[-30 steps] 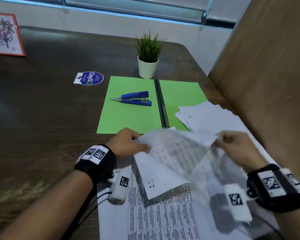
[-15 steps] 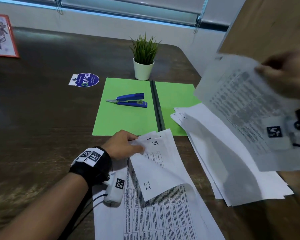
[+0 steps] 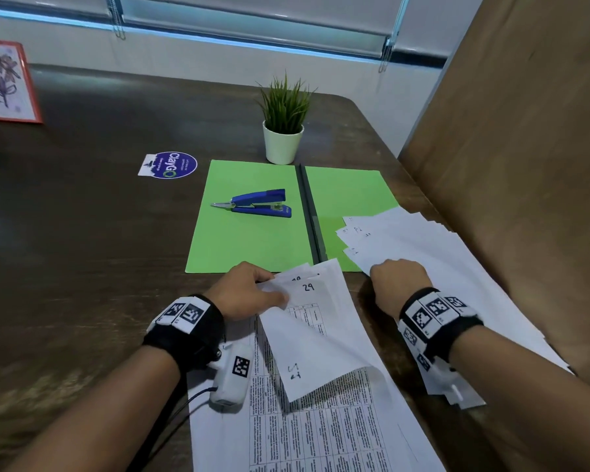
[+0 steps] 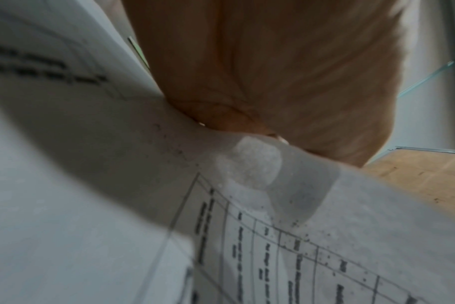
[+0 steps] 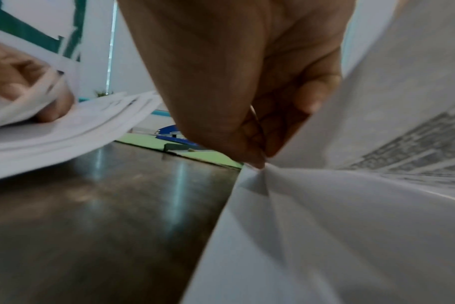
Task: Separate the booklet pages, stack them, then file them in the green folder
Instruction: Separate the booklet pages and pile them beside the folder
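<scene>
The stapled booklet (image 3: pixel 324 424) of printed tables lies near the table's front edge, with its upper pages curled back. My left hand (image 3: pixel 275 287) pinches the booklet's top corner, beside a page marked 29 (image 3: pixel 308 287). In the left wrist view the thumb (image 4: pixel 247 115) presses into the paper. My right hand (image 3: pixel 377 272) pinches the near corner of a loose page (image 5: pixel 312 216) that lies on the fanned stack of separated pages (image 3: pixel 423 240). The stack overlaps the right half of the open green folder (image 3: pixel 246 240).
A blue stapler (image 3: pixel 256 207) lies on the folder's left half. Behind the folder stand a potted plant (image 3: pixel 283 131) and a round purple sticker (image 3: pixel 174 165). A brown partition (image 3: pixel 525 165) closes off the right side. A framed picture (image 3: pixel 4 83) sits far left.
The right hand pulled a page off the booklet, swung it up to the right, and has brought it down onto the loose stack. The left hand kept its pinch on the booklet.
</scene>
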### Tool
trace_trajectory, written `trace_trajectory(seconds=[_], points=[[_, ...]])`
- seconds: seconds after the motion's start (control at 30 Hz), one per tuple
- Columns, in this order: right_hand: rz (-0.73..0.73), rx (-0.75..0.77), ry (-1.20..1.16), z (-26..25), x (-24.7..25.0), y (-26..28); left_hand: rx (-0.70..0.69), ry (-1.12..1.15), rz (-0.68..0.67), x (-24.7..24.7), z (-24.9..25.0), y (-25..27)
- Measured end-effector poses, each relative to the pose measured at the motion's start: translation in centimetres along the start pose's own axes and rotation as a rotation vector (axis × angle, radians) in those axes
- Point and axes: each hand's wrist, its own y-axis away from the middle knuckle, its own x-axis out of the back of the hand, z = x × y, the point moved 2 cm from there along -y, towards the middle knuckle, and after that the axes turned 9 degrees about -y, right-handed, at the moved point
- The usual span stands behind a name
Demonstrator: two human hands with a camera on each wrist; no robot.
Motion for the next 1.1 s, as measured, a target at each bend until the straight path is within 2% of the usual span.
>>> trace_trajectory(seconds=[0.13, 0.27, 0.43, 0.53, 0.63, 0.7, 0.73, 0.8, 0.97, 1.1], points=[[0.036, -0.088, -0.097, 0.9, 0.6, -1.5, 0.026, 0.006, 0.002, -0.1, 0.1, 0.2], [0.035, -0.197, -0.355, 2.1, 0.1, -2.4, 0.040, 0.018, 0.000, -0.1, -0.1, 0.1], [0.066, -0.216, -0.576, 2.8, -0.5, -2.6, 0.021, -0.005, 0.006, -0.2, -0.1, 0.0], [0.155, -0.151, -0.761, 2.1, 0.6, -1.4, 0.025, 0.005, 0.007, -0.2, -0.4, -0.2], [0.275, -0.021, -1.196, 0.3, 1.9, 1.4, 0.029, 0.000, -0.001, -0.2, -0.4, -0.3], [0.249, 0.064, -1.455, -1.4, 2.0, 3.5, 0.029, -0.013, 0.004, -0.3, -0.5, -0.3], [0.237, 0.100, -1.508, -2.1, 1.6, 4.2, 0.028, -0.019, 0.006, -0.3, -0.5, -0.4], [0.226, 0.132, -1.504, -3.1, 0.1, 4.8, 0.027, -0.014, 0.007, -0.3, -0.8, -0.4], [0.222, 0.087, -1.404, -4.3, -3.2, 5.8, 0.012, -0.009, 0.000, -0.4, -1.2, -0.6], [0.165, 0.200, -1.482, -5.0, -4.5, 6.2, -0.030, 0.017, -0.024, -0.5, -1.0, -0.5]])
